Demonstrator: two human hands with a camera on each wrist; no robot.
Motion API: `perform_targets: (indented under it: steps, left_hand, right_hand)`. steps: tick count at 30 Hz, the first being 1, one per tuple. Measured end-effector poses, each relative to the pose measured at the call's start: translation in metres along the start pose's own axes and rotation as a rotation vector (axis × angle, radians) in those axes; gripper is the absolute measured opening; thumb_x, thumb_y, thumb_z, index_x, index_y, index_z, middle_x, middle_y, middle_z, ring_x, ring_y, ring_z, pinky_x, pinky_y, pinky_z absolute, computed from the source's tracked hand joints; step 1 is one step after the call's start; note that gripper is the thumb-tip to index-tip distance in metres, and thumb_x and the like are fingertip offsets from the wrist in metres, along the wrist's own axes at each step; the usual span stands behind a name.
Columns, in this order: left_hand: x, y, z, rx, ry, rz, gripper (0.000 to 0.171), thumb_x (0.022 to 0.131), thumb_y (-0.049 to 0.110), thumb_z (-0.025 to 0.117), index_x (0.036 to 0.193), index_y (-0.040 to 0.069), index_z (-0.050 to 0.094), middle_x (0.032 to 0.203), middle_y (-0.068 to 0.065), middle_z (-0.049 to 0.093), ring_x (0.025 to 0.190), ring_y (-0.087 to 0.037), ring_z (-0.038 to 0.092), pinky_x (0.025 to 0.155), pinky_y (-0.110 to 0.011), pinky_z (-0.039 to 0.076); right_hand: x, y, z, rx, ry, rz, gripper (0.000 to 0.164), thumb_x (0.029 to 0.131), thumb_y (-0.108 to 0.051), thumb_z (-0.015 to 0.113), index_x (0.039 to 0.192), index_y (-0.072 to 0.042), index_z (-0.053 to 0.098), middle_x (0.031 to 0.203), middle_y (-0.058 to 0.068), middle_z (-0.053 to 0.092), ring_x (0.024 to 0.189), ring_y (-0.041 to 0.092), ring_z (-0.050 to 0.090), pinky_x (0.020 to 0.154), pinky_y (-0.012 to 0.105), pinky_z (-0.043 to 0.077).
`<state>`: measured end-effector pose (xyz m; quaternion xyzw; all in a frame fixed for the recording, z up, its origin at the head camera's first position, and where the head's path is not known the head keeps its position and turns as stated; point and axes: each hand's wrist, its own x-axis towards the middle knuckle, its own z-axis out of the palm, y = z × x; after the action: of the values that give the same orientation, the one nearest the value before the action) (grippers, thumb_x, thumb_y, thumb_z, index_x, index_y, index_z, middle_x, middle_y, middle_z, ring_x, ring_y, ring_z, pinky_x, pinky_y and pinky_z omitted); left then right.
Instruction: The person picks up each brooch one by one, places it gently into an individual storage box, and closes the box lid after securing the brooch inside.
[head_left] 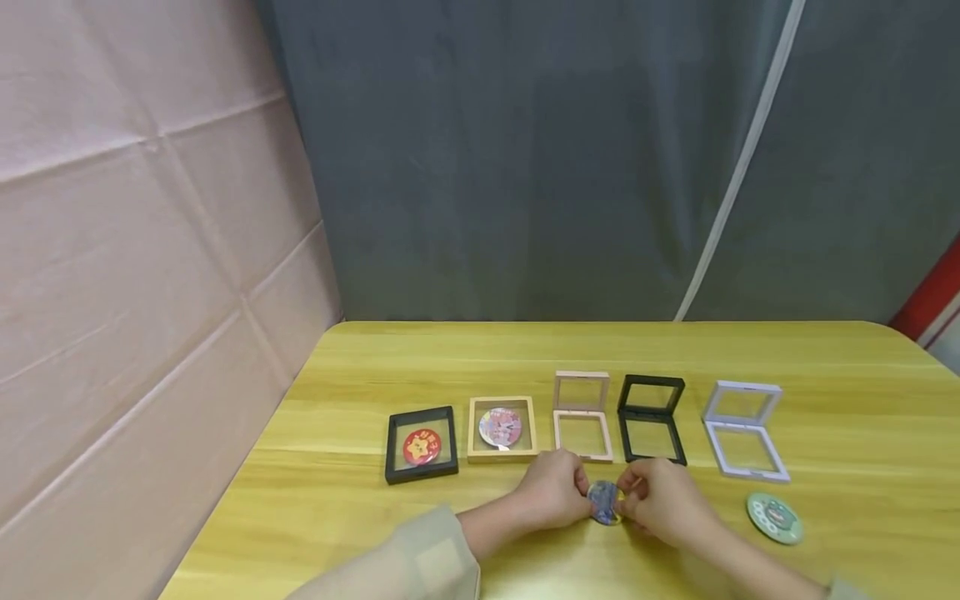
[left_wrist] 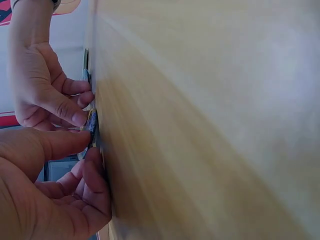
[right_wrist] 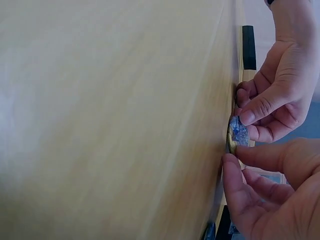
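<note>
Between both hands, just above or on the table, is a round badge (head_left: 603,502) with a blue and yellow picture. My left hand (head_left: 553,490) pinches its left edge between thumb and fingers. On the opposite edge my right hand (head_left: 663,498) pinches it the same way. From the side, the left wrist view shows the badge (left_wrist: 92,122) tilted, the left thumb on its face. In the right wrist view the badge (right_wrist: 239,131) is partly covered by fingertips. Behind the hands stand an open pink frame (head_left: 583,435) and an open black frame (head_left: 652,439).
At left lie a closed black frame (head_left: 390,450) holding a red badge (head_left: 422,447) and a closed wood-coloured frame (head_left: 501,457) holding a pink badge (head_left: 500,427). An open white frame (head_left: 750,475) and a green badge (head_left: 775,517) lie at right on the wooden table (head_left: 322,500).
</note>
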<state>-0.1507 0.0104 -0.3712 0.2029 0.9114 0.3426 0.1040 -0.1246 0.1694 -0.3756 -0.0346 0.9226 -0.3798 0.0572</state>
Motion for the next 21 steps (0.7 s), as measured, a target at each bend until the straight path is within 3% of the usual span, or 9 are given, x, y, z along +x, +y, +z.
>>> perform_targets:
  steps: [5,9,15,21]
  left_hand:
    - [-0.001,-0.001,-0.002,-0.049,0.007,0.006,0.020,0.062,0.001,0.076,0.061,0.008,0.056,0.058,0.005,0.050,0.054,-0.006,0.043,0.049,-0.017,0.036]
    - [-0.001,0.000,-0.003,-0.107,0.008,-0.014,0.019,0.065,-0.002,0.073,0.065,0.006,0.056,0.058,0.004,0.050,0.052,-0.006,0.045,0.047,-0.017,0.038]
    - [0.000,0.000,-0.005,-0.312,-0.036,-0.118,0.016,0.074,-0.008,0.063,0.075,0.002,0.051,0.058,-0.003,0.054,0.044,-0.013,0.054,0.041,-0.021,0.045]
    - [0.001,-0.003,-0.010,-0.451,-0.024,-0.173,0.012,0.077,-0.010,0.057,0.080,0.000,0.051,0.058,-0.008,0.057,0.043,-0.014,0.054,0.041,-0.024,0.045]
  right_hand:
    - [0.000,0.000,0.000,0.036,0.028,-0.034,0.012,0.069,0.004,0.069,0.073,-0.002,0.060,0.056,0.001,0.059,0.045,0.013,0.054,0.039,0.023,0.042]
    - [0.000,0.000,-0.001,0.137,-0.017,-0.002,0.010,0.072,0.006,0.066,0.077,0.002,0.058,0.057,0.004,0.060,0.048,0.015,0.057,0.042,0.025,0.046]
    - [0.006,-0.001,-0.003,0.328,-0.081,0.083,0.009,0.077,0.007,0.061,0.083,0.008,0.054,0.062,0.008,0.060,0.052,0.017,0.060,0.050,0.031,0.052]
    - [0.012,-0.004,-0.005,0.405,-0.100,0.119,0.010,0.080,0.005,0.060,0.086,0.012,0.055,0.066,0.009,0.061,0.055,0.015,0.060,0.053,0.029,0.052]
